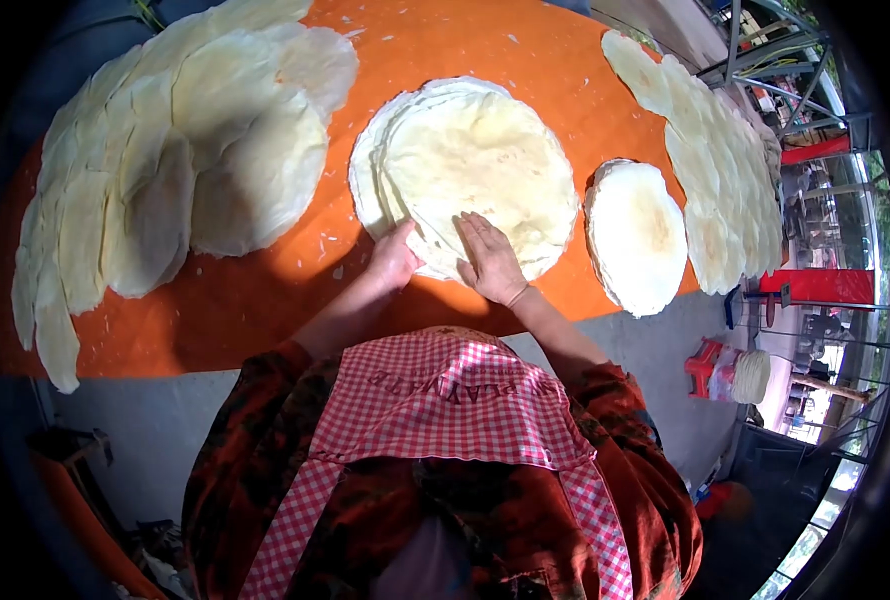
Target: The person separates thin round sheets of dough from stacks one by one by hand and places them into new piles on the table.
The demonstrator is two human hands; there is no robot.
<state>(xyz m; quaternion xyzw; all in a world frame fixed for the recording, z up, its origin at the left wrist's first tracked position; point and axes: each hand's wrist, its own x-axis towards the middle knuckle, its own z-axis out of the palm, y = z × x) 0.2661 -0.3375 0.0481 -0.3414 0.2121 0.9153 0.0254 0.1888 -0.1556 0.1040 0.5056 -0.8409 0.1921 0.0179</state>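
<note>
Central stack (495,185): I see thin round sheets (465,140) piled on the orange worktop (555,60).
Left hand (396,258): at the stack's near-left edge; I cannot tell whether it pinches.
Right hand (494,264): laid on the stack's top, fingers extended.
Smaller stack (637,235): right of the central one, apart.

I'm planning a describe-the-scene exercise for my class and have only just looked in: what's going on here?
A person in a checked apron is handling a stack of thin, pale round sheets on an orange table. The left hand is at the stack's near edge; whether it grips any sheets is hard to tell. The right hand rests on top, fingers spread. A smaller stack sits to the right, and overlapping sheets lie towards both ends.
</note>
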